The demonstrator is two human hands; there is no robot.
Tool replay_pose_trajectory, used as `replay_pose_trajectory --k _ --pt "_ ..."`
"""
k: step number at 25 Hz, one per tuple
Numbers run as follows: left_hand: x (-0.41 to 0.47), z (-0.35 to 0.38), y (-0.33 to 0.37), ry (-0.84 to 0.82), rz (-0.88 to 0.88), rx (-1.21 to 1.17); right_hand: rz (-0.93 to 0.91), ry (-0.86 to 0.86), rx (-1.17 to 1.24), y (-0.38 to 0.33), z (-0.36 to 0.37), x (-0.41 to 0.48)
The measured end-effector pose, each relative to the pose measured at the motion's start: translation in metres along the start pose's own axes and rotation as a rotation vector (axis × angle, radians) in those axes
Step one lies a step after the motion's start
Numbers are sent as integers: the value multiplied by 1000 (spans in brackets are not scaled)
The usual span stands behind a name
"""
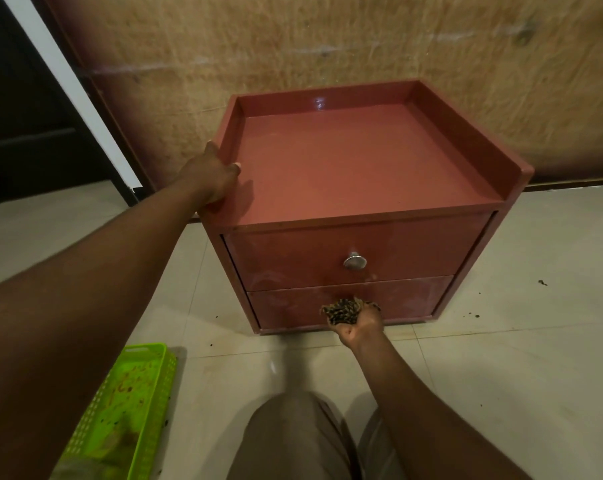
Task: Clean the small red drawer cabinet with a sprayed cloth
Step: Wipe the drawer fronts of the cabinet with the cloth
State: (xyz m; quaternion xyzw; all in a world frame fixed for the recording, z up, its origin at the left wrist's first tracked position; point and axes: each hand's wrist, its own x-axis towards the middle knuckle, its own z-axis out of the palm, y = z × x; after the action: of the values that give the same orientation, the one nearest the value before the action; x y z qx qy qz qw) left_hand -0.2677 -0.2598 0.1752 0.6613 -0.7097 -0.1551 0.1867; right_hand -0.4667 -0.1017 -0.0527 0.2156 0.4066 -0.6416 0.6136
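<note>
The small red drawer cabinet (pixel 359 168) stands on the tiled floor against a wall, with a raised rim on three sides of its top. It has two drawers; the upper one carries a round metal knob (pixel 355 262). My left hand (pixel 214 174) grips the cabinet's left rim near the front corner. My right hand (pixel 357 322) presses a bunched dark patterned cloth (pixel 343 309) against the front of the lower drawer, hiding that drawer's middle. Faint wipe streaks show on both drawer fronts.
A green plastic basket (pixel 120 417) lies on the floor at the lower left, stained inside. My knees (pixel 293 434) are at the bottom centre. A dark door and white frame (pixel 68 91) stand left of the cabinet. Small dark specks dot the tiles.
</note>
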Motion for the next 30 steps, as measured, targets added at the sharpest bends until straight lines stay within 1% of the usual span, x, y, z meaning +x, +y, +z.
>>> replay_pose_trajectory --k 2,4,8,11,14,16,17,19,22,24,26,28,30 --pt "-1 0 0 8 6 3 28 -7 -23 2 14 11" --pt "0 0 1 14 8 28 34 24 -54 3 23 19" --pt "-3 0 3 36 10 114 -34 50 -129 10 22 21" --pt "-8 -2 4 33 25 107 -163 88 -248 14 14 17" --pt "-11 -3 5 14 36 58 -333 120 -466 14 -2 14" --pt "-11 -3 5 18 38 59 -367 53 -471 16 -13 16" --pt "-11 -3 4 21 40 63 -363 39 -455 18 -15 18" --pt "-9 -3 4 24 41 69 -335 95 -407 18 -10 17" --pt "-3 -2 2 23 38 59 -166 85 -258 15 -6 25" --pt "-1 -1 1 25 33 46 -116 89 -295 7 -12 27" --pt "-1 0 1 24 30 38 -72 53 -323 -1 -16 26" --pt "0 0 1 24 34 45 -7 18 -282 -9 -10 22" --pt "0 0 1 20 32 50 -7 -20 -258 -16 1 13"
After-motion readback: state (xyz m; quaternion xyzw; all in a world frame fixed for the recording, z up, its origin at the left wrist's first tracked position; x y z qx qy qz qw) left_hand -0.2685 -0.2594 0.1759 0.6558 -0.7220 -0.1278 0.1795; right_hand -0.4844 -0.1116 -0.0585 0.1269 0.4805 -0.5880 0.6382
